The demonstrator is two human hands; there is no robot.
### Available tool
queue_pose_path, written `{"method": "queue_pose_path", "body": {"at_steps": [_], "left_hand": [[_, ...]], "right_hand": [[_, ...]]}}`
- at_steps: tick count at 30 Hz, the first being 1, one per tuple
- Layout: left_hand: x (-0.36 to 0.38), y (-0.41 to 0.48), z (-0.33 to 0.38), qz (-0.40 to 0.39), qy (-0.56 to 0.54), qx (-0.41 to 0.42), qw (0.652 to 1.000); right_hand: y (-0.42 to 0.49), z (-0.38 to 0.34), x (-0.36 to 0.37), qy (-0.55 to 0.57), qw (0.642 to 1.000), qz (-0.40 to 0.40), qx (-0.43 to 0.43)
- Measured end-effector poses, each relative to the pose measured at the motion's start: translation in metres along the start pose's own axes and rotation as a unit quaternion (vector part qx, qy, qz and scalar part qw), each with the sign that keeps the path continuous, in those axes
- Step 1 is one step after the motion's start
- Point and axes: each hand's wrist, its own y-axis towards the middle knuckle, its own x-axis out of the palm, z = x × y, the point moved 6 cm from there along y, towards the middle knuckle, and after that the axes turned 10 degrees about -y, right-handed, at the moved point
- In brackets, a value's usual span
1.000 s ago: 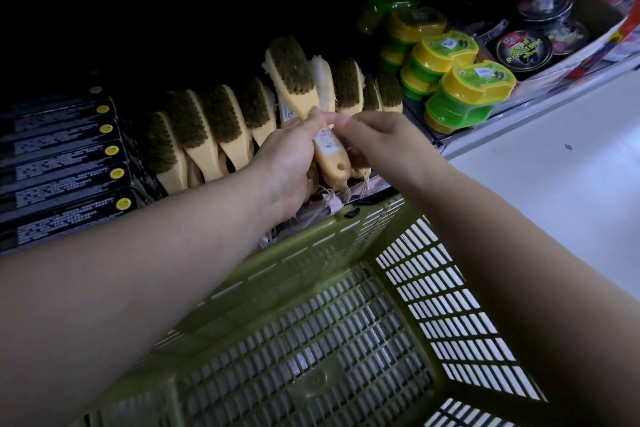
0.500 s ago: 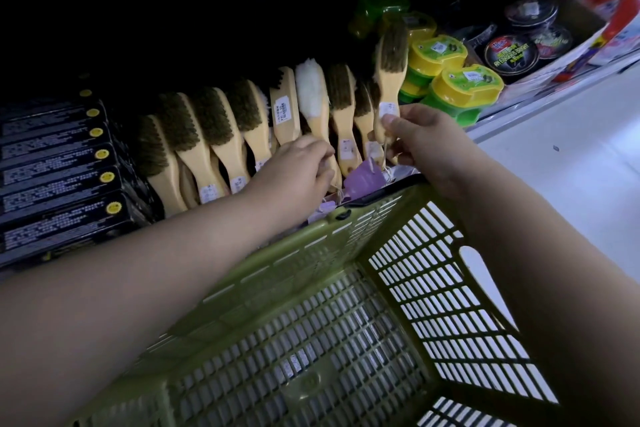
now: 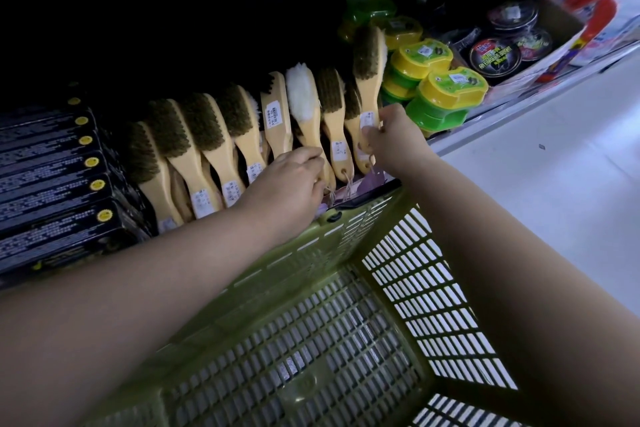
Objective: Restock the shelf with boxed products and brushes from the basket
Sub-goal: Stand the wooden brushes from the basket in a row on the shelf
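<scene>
View from above, looking down along both of my forearms to a dark store shelf. My right hand pinches the lower handle of a pale wooden brush with dark bristles. I hold it upright at the right end of the brush row, its head standing higher than its neighbours. My thumb lies on the white label of the handle. My left hand is curled over the handle end of a pale wooden brush with white bristles and grips it near the string loop. This brush leans in the row, two places left of the one in my right hand.

The other wooden brushes lean side by side to the left, bristles up and handles toward me. Left of them lies a stack of flat black boxes with round yellow stickers, ends facing out. Right of the brushes stand yellow-lidded green plastic tubs, and beyond these round black tins in a tray. The olive-green slatted plastic basket sits below my arms, its far rim against the shelf front, just under both hands. A pale floor shows at right.
</scene>
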Motion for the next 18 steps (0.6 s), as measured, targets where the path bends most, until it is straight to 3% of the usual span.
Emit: {"method": "queue_pose_path", "body": {"at_steps": [18], "left_hand": [[0.001,-0.001,-0.001,0.005,-0.005,0.007,1.000]], "right_hand": [[0.021,0.008,0.008,-0.144,0.986,-0.067,0.039]]}}
